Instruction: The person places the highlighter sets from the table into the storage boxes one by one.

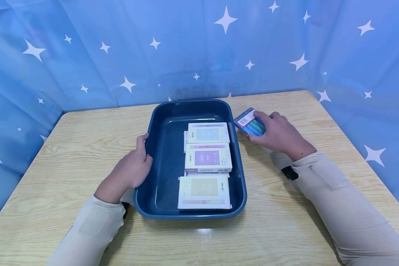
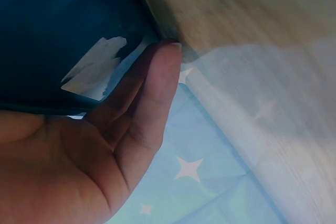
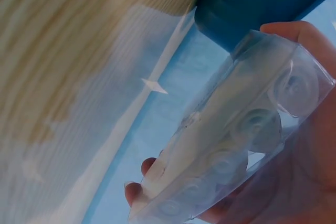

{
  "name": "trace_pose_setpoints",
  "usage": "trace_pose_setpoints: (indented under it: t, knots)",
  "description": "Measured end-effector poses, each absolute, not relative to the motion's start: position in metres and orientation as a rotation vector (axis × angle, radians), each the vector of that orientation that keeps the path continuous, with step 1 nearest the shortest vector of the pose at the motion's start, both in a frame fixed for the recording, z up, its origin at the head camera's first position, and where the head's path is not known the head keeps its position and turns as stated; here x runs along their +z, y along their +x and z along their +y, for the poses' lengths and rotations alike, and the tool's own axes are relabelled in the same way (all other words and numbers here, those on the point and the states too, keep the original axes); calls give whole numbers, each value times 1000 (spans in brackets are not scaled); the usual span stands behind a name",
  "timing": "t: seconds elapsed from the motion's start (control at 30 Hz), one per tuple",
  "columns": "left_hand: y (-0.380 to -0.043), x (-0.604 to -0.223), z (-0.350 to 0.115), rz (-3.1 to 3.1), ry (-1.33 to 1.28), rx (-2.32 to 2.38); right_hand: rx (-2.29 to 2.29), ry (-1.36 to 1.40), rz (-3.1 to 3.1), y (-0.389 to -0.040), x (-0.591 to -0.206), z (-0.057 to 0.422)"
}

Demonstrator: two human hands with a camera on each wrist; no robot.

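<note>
A deep blue plastic bin (image 1: 170,207) stands on the wooden table. My left hand (image 1: 133,168) rests against its left side, with the fingers fairly straight along the outer wall in the left wrist view. My right hand (image 1: 277,133) grips a clear plastic pack of markers (image 1: 251,122), blue and green with a barcode label, just outside the bin's right rim. In the right wrist view, the round ends of the markers show through the pack (image 3: 226,145). White pen boxes lie along the bin's right half, among them one with a purple panel (image 1: 207,158) and one with a yellow panel (image 1: 204,192).
The wooden table (image 1: 76,147) runs back to a blue curtain (image 1: 186,48) with white stars, which also hangs at both sides. Inside the bin, a box with a pale blue panel (image 1: 208,133) lies farthest back. The bin's left half shows bare floor.
</note>
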State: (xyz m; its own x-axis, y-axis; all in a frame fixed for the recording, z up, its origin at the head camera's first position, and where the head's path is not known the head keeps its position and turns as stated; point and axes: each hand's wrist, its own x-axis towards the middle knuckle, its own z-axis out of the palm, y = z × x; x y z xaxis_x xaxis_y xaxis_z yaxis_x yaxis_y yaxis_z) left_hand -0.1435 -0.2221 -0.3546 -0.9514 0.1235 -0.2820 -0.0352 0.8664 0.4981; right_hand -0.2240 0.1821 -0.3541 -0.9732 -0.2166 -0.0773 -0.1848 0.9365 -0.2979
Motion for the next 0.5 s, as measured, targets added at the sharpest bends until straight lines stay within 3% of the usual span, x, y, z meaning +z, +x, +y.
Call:
trace_pose_setpoints:
  t: [0.5]
  knots:
    - [-144, -355, -221, 2730, 65, 739, -496, -286, 3062, -222, -349, 183]
